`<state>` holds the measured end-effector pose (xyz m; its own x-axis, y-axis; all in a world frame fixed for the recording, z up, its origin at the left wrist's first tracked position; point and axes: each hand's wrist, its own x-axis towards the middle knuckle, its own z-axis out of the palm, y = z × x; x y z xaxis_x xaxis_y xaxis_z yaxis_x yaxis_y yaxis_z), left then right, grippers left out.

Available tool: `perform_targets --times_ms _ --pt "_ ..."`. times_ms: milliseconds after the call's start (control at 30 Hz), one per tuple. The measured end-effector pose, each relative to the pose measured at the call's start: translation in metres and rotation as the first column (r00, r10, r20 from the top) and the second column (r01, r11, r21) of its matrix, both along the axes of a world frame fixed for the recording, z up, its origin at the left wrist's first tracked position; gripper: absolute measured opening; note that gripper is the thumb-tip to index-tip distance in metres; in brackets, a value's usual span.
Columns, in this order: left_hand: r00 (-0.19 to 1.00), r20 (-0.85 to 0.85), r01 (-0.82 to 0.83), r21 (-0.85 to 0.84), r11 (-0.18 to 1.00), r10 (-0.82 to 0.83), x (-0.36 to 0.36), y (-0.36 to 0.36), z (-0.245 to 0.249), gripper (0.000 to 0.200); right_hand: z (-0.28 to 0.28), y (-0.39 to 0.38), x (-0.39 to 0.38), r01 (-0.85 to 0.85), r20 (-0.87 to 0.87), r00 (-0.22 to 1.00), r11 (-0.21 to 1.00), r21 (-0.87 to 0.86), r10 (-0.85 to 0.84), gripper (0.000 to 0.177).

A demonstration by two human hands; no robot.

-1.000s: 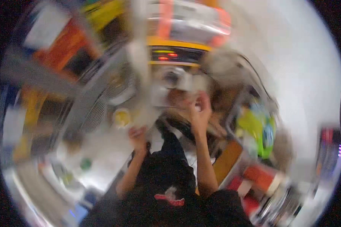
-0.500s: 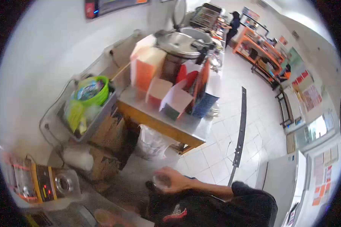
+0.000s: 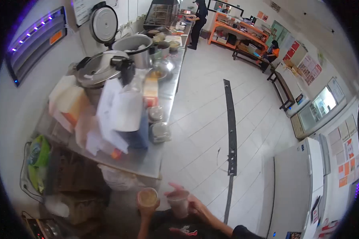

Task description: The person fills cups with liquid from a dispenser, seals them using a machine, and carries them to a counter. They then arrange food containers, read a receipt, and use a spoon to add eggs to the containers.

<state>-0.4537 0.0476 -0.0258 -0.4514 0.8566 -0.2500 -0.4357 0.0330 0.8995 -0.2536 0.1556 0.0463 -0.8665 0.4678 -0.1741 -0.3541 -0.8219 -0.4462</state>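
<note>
My left hand [image 3: 146, 213] is wrapped round a cup [image 3: 148, 196] with a pale beige top or filling, held in front of my body. Close to its right, my right hand [image 3: 196, 206] grips a clear plastic cup [image 3: 178, 204] with fingers behind it and the thumb at its side. The two cups are apart, at about the same height. Blur hides what, if anything, is inside the clear cup.
Ahead stands a steel counter [image 3: 147, 169] bearing folded cardboard boxes [image 3: 121, 107], a pressure cooker [image 3: 95, 71] and a large pot [image 3: 133, 49]. Below it is a white bag [image 3: 117, 178]. A fridge [image 3: 293, 187] stands right. Two people [image 3: 198, 24] are farther off.
My view has swung right and up along the counter. My left hand has come up from the lower left with its cup beside my right hand, which still holds the clear cup.
</note>
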Motion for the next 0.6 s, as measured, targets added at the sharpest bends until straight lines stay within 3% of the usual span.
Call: perform_targets --times_ms 67,167,200,233,267,300,333,367,400,433,467,500,533,600 --pt "0.992 0.054 0.108 0.044 0.993 -0.110 0.032 0.058 0.004 0.039 -0.018 0.032 0.031 -0.005 -0.091 0.996 0.977 -0.215 -0.015 0.114" --pt "0.966 0.100 0.230 0.103 0.968 -0.240 0.065 0.135 0.015 0.038 -0.023 0.089 0.065 0.013 -0.151 0.987 0.958 -0.286 -0.059 0.109" --pt "0.951 -0.201 0.250 0.055 0.967 -0.235 0.073 0.160 0.021 0.038 -0.024 0.117 0.078 0.006 -0.154 0.986 0.954 -0.301 -0.055 0.109" --pt "0.849 -0.483 0.254 0.017 0.967 -0.215 0.077 0.191 0.021 0.037 -0.024 0.150 0.091 0.020 -0.003 1.000 0.994 -0.112 -0.021 0.110" --pt "0.670 -0.721 0.242 -0.015 0.970 -0.178 0.082 0.223 0.022 0.037 -0.019 0.187 0.099 0.001 0.153 0.988 0.996 0.084 -0.014 0.110" --pt "0.689 -0.701 0.204 -0.052 0.978 -0.181 0.088 0.258 0.041 0.050 -0.013 0.225 0.105 -0.051 0.306 0.951 0.962 0.269 -0.035 0.111" --pt "0.898 -0.384 0.196 -0.088 0.977 -0.215 0.091 0.291 0.029 0.055 -0.004 0.266 0.112 -0.095 0.414 0.901 0.873 0.479 -0.129 0.113" --pt "0.978 -0.012 0.203 -0.123 0.971 -0.206 0.086 0.322 0.009 0.060 0.011 0.308 0.116 -0.167 0.489 0.838 0.738 0.653 -0.243 0.115" --pt "0.919 0.363 0.221 -0.151 0.963 -0.154 0.084 0.357 -0.008 0.066 0.023 0.352 0.120 -0.264 0.526 0.768 0.567 0.780 -0.366 0.117" --pt "0.869 0.481 0.192 -0.116 0.975 -0.114 0.084 0.397 -0.020 0.073 0.028 0.397 0.125 -0.294 0.549 0.733 0.542 0.787 -0.401 0.115" --pt "0.973 0.135 0.206 -0.121 0.971 -0.189 0.087 0.439 -0.022 0.073 0.018 0.438 0.132 -0.243 0.530 0.713 0.547 0.801 -0.460 0.116" --pt "0.945 -0.227 0.210 -0.130 0.969 -0.235 0.088 0.487 -0.016 0.072 0.006 0.480 0.140 -0.196 0.510 0.689 0.544 0.816 -0.515 0.118" --pt "0.793 -0.559 0.203 -0.136 0.970 -0.244 0.090 0.537 -0.012 0.072 -0.004 0.525 0.149 -0.154 0.485 0.664 0.531 0.833 -0.568 0.119" --pt "0.775 -0.597 0.202 -0.078 0.976 -0.208 0.089 0.640 -0.030 0.073 -0.034 0.616 0.163 -0.083 0.493 0.566 0.549 0.831 -0.661 0.119"
